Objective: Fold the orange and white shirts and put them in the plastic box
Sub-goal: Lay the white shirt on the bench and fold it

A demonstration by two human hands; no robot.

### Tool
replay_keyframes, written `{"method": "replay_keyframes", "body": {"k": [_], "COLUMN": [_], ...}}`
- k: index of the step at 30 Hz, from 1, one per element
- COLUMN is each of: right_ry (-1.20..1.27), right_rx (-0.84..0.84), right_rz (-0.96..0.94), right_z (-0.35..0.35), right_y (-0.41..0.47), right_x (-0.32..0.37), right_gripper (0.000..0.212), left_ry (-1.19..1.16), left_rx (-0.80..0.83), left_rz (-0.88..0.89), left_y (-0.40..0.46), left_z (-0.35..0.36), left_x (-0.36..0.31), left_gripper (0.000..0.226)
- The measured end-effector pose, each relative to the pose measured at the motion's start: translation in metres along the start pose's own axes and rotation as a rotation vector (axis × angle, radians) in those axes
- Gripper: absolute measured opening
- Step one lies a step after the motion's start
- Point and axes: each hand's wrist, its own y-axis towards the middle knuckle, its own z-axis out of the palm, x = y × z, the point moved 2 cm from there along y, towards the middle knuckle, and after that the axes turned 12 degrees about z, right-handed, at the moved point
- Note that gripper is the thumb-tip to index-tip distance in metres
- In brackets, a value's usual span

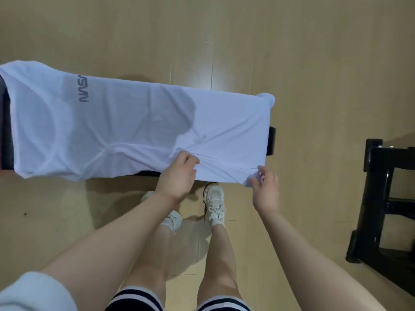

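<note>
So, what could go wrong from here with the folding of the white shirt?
1. The white shirt hangs over the near edge and the right end of the narrow dark bench; a pull could drag it onto the floor.
2. The left hand bunches the cloth, so creases may be folded in.
3. The right hand holds only the corner, which could slip free.

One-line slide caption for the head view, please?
Both hands, left hand and right hand, grip the white shirt on the black bench.
</note>
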Motion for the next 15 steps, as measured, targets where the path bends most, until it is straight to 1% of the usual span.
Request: {"method": "replay_keyframes", "body": {"k": [1, 2, 4, 6, 7, 9, 10, 13, 15], "right_ry": [0.037, 0.068, 0.091, 0.049, 0.014, -0.065, -0.083, -0.09, -0.141], "right_rx": [0.017, 0.046, 0.139, 0.197, 0.209, 0.193, 0.177, 0.131, 0.12], "right_rz": [0.027, 0.028, -0.032, -0.142, -0.185, -0.262, -0.278, -0.236, -0.18], "right_z": [-0.002, -0.004, -0.006, -0.013, -0.02, -0.038, -0.048, -0.069, -0.069], "right_y": [0.008, 0.014, 0.025, 0.033, 0.037, 0.044, 0.05, 0.066, 0.07], "right_x": [-0.002, -0.003, -0.003, -0.003, -0.003, 0.0, 0.001, 0.007, 0.011], "right_gripper": [0.032, 0.024, 0.003, 0.016, 0.016, 0.013, 0.012, 0.019, 0.012], "left_ry": [-0.001, 0.0, 0.018, 0.05, 0.066, 0.115, 0.137, 0.17, 0.181], "left_rx": [-0.012, -0.029, -0.059, -0.091, -0.092, -0.058, -0.045, -0.071, -0.097], "left_rz": [0.006, 0.012, 0.02, 0.013, 0.002, -0.024, -0.038, -0.115, -0.17], "left_y": [0.004, 0.008, 0.012, 0.011, 0.01, 0.009, 0.008, 0.009, 0.008], "left_z": [0.008, 0.015, 0.026, 0.034, 0.038, 0.044, 0.046, 0.049, 0.05], "left_x": [-0.005, -0.009, -0.016, -0.022, -0.025, -0.03, -0.033, -0.037, -0.036], "left_gripper": [0.025, 0.024, 0.025, 0.033, 0.034, 0.025, 0.025, 0.028, 0.029]}}
